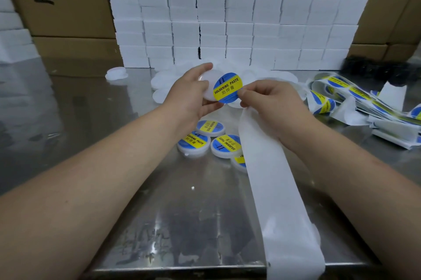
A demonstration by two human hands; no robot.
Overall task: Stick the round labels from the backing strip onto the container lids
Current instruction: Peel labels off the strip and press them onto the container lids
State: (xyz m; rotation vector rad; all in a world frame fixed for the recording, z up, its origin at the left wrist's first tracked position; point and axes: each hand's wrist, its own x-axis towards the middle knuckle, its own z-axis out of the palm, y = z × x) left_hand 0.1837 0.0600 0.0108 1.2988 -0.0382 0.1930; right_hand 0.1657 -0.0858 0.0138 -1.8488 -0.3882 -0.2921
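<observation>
Over the steel table point(114, 143), the left hand point(189, 95) grips a white lid point(210, 77) at mid-scene. The right hand point(271, 104) pinches a blue-and-yellow label point(227, 88) against the lid, with the bare backing strip point(273, 188) trailing from it to the near edge. Labelled lids point(193, 142) lie just beneath the hands, blank lids point(280, 77) behind, and a heap of label strip point(355, 102) to the right.

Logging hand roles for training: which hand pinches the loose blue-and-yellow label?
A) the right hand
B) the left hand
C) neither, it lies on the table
A: the right hand pinches the edge of the label, while the left hand holds the white lid.
</observation>
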